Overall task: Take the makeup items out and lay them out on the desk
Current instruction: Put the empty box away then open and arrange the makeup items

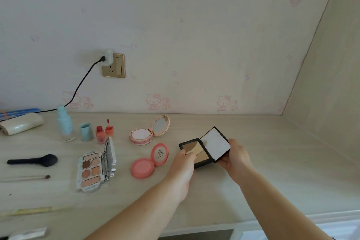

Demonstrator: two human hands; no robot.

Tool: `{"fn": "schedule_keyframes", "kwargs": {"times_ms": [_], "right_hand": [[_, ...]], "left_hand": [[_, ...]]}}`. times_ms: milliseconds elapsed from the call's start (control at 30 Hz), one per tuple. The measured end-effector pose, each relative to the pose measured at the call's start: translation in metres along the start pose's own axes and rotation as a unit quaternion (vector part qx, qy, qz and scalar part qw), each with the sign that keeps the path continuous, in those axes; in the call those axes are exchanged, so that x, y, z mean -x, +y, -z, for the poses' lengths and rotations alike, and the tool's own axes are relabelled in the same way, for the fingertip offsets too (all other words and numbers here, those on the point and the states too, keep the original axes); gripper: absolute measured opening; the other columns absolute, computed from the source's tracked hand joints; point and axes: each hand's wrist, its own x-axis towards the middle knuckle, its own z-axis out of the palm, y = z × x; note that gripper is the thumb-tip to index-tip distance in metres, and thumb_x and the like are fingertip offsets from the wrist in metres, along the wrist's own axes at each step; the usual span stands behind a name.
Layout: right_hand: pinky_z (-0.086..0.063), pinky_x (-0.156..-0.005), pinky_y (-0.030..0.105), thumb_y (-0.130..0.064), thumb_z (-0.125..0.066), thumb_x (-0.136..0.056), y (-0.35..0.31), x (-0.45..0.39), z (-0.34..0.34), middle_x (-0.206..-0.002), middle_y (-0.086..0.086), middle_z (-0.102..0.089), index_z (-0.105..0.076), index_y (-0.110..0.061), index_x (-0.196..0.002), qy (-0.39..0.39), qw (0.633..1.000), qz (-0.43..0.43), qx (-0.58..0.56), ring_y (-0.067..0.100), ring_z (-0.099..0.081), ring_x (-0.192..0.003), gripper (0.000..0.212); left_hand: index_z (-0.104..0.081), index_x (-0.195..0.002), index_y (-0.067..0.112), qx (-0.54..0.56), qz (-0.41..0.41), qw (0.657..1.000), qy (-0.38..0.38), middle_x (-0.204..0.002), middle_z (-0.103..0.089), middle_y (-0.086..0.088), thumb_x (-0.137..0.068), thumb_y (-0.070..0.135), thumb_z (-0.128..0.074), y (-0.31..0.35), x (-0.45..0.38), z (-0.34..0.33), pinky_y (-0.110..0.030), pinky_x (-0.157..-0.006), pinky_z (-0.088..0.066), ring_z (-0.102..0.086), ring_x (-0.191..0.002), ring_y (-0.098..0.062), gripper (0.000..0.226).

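An open black contour palette [206, 147] with beige pans and a mirror lid is held low over the desk [263, 161]. My left hand [184, 163] grips its pan side and my right hand [236, 157] grips the mirror lid's near edge. To its left lie an open coral blush compact [149, 161], an open pink cushion compact [149, 130] and an open eyeshadow palette [95, 168]. Further left stand a red lip tint [100, 134] with its applicator cap [109, 127], a blue bottle [65, 123] and its blue cap [86, 132].
A black brush [33, 160] and a thin brush [25, 178] lie at the left. A cream pouch [20, 123] sits at the back left by a black cable [81, 82] plugged into the wall socket [114, 65]. A side panel [327, 87] bounds the desk's right.
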Motion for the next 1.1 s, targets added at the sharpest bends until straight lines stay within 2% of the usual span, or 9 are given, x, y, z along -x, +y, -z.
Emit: {"fn": "schedule_keyframes", "kwargs": {"times_ms": [67,133,267,367,500,633,733,900,1100], "right_hand": [[-0.056,-0.058,0.035,-0.019,-0.037,-0.091,0.003,-0.004,-0.002,-0.076,0.008,-0.07,-0.062,-0.011,-0.085,0.004,1.0,0.001,0.006,0.026,-0.067,-0.07,0.027],[-0.056,-0.06,0.035,-0.021,-0.037,-0.093,0.006,-0.005,-0.003,-0.077,0.007,-0.068,-0.06,-0.012,-0.084,0.012,1.0,-0.001,0.01,0.026,-0.066,-0.072,0.026],[-0.058,-0.067,0.037,-0.024,-0.036,-0.093,0.011,-0.009,-0.004,-0.086,0.011,-0.066,-0.06,-0.011,-0.085,0.015,0.998,0.024,0.055,0.029,-0.065,-0.08,0.028],[-0.058,-0.078,0.043,-0.026,-0.034,-0.095,0.012,-0.008,-0.005,-0.094,0.016,-0.066,-0.06,-0.009,-0.086,0.009,0.996,0.043,0.084,0.032,-0.066,-0.089,0.032],[-0.055,-0.084,0.048,-0.028,-0.034,-0.097,0.014,-0.008,-0.005,-0.103,0.022,-0.066,-0.062,-0.006,-0.093,0.005,0.992,0.055,0.115,0.035,-0.065,-0.096,0.036],[-0.054,-0.084,0.053,-0.02,-0.032,-0.096,0.013,-0.009,-0.004,-0.102,0.025,-0.065,-0.06,-0.002,-0.096,0.011,0.977,0.094,0.189,0.039,-0.064,-0.094,0.033],[-0.058,-0.074,0.045,-0.016,-0.029,-0.095,0.014,-0.012,0.001,-0.093,0.023,-0.065,-0.057,0.0,-0.093,0.019,0.959,0.123,0.253,0.035,-0.067,-0.081,0.032],[-0.028,-0.054,0.033,-0.022,-0.027,-0.098,0.019,-0.018,0.004,-0.066,0.006,-0.045,-0.039,-0.012,-0.069,0.058,0.897,0.195,0.392,0.023,-0.039,-0.061,0.033],[-0.021,-0.048,0.029,-0.019,-0.03,-0.097,0.022,-0.014,0.004,-0.072,0.006,-0.041,-0.032,-0.016,-0.061,0.068,0.875,0.22,0.426,0.02,-0.035,-0.057,0.035]], "left_hand": [[-0.048,-0.13,0.025,-0.036,-0.002,0.999,-0.014,-0.127,-0.052,0.0,-0.077,0.023,-0.046,0.001,-0.003,0.002,-0.039,-0.109,-0.032,-0.046,-0.119,-0.02,0.053],[-0.029,-0.145,0.027,-0.069,-0.006,0.997,-0.021,-0.138,-0.043,0.007,-0.08,0.024,-0.047,0.001,-0.005,0.001,-0.036,-0.109,-0.032,-0.039,-0.127,-0.017,0.067],[-0.032,-0.141,0.028,-0.1,-0.032,0.994,-0.011,-0.093,-0.043,0.023,-0.087,0.02,-0.045,0.001,-0.011,-0.002,-0.019,-0.068,-0.033,-0.044,-0.085,0.002,0.057],[-0.034,-0.139,0.029,-0.097,-0.035,0.995,-0.005,-0.094,-0.043,0.019,-0.086,0.02,-0.047,0.003,-0.013,-0.005,-0.022,-0.078,-0.03,-0.042,-0.092,-0.008,0.055],[-0.039,-0.131,0.03,-0.116,-0.039,0.992,0.002,-0.081,-0.034,0.025,-0.086,0.022,-0.049,0.004,-0.011,-0.006,-0.017,-0.057,-0.025,-0.033,-0.072,0.008,0.047],[-0.033,-0.138,0.024,-0.121,-0.014,0.993,0.001,-0.089,-0.037,0.015,-0.087,0.027,-0.05,0.009,-0.014,-0.006,-0.023,-0.071,-0.028,-0.04,-0.086,-0.009,0.054],[-0.036,-0.136,0.022,-0.122,0.001,0.992,0.006,-0.107,-0.043,0.007,-0.085,0.031,-0.051,0.011,-0.014,-0.007,-0.028,-0.083,-0.027,-0.037,-0.1,-0.018,0.054],[-0.031,-0.138,0.024,-0.13,-0.012,0.991,0.013,-0.117,-0.041,0.006,-0.087,0.028,-0.048,0.014,-0.012,-0.009,-0.028,-0.083,-0.026,-0.035,-0.101,-0.018,0.054],[-0.034,-0.138,0.02,-0.14,-0.041,0.989,0.011,-0.128,-0.048,-0.001,-0.085,0.023,-0.048,0.008,-0.01,-0.008,-0.025,-0.072,-0.031,-0.044,-0.105,-0.02,0.055]]}}
